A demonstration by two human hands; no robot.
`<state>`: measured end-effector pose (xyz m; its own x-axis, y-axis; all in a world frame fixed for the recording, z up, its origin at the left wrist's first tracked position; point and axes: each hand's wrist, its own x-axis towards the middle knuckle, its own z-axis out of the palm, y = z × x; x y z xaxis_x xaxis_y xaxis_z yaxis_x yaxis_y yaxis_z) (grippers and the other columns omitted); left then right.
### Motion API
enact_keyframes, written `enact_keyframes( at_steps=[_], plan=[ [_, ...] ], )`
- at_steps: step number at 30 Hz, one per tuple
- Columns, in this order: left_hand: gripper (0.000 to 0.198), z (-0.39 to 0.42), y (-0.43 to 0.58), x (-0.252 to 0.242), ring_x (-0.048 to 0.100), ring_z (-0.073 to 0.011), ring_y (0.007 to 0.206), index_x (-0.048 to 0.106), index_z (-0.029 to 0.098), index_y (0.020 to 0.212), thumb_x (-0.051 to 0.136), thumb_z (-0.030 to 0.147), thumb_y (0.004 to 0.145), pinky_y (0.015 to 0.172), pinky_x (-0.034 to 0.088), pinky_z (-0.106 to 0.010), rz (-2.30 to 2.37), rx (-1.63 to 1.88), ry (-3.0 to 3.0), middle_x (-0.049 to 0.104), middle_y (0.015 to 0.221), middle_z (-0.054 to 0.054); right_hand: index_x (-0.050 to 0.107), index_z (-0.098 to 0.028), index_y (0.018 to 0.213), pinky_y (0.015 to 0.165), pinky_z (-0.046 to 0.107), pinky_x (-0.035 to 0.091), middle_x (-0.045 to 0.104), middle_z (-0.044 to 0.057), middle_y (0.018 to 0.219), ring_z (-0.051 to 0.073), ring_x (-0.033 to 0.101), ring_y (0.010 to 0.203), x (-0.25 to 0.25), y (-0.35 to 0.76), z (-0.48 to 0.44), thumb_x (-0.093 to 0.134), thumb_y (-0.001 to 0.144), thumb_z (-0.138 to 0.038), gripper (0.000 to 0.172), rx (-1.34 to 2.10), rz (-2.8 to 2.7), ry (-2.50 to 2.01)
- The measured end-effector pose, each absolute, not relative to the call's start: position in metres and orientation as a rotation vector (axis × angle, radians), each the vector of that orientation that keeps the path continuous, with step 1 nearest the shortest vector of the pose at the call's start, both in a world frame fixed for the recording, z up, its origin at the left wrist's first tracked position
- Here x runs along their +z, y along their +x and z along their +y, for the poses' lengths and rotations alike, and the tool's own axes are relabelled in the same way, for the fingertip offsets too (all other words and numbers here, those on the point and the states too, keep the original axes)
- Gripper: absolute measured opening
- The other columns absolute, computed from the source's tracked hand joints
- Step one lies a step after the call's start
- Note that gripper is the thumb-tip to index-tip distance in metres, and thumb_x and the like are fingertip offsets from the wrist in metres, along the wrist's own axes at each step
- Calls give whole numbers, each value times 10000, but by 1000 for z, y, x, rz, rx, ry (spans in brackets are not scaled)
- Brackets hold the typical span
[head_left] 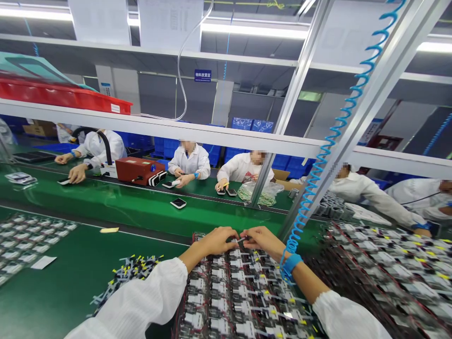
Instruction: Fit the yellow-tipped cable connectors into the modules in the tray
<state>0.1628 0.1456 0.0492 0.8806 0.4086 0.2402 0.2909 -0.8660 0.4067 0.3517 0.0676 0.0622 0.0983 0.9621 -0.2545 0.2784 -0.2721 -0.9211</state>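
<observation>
My left hand (218,241) and my right hand (264,241) meet over the far end of a tray of small electronic assemblies (219,287). Their fingertips pinch a thin grey strip (241,239) between them; its exact kind is too small to make out. Red and black wires run among the rows of white and dark parts below. Similar grey strips, several with yellow ends, lie across the right-hand rows. Left of the tray is a loose pile of grey strips with yellow ends (132,273). A blue wristband (291,266) with a coiled cord circles my right wrist.
More assemblies (391,268) fill the right side, and others (28,240) lie far left. A blue coiled cord (318,174) hangs beside a metal post (356,117). Across the green conveyor (134,212), which carries a white-edged device (178,203), several co-workers handle small devices.
</observation>
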Motion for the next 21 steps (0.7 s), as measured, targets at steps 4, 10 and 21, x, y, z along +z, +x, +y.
enact_keyframes(
  at_steps=[4,10,21],
  plan=[
    [229,144,162,51,629,-222,996,652,225,1093,601,336,899,856,446,-286,518,458,2675,668,1054,-43,632,-124,983,709,311,570,653,14,885,146,651,761,60,347,67,622,959,-248,127,1196,-1285,-1661],
    [228,143,161,53,637,-224,985,660,217,1096,608,313,896,843,451,-283,520,455,2667,676,1050,-48,639,-124,933,690,297,559,649,-1,843,134,636,713,59,346,66,650,935,-218,95,1105,-1406,-1743],
    [297,146,161,48,629,-233,1018,638,223,1162,594,363,904,870,447,-294,527,469,2663,668,1091,-61,614,-130,1046,691,305,567,638,30,954,151,639,781,51,345,78,616,961,-262,157,1079,-1292,-1756]
  ],
)
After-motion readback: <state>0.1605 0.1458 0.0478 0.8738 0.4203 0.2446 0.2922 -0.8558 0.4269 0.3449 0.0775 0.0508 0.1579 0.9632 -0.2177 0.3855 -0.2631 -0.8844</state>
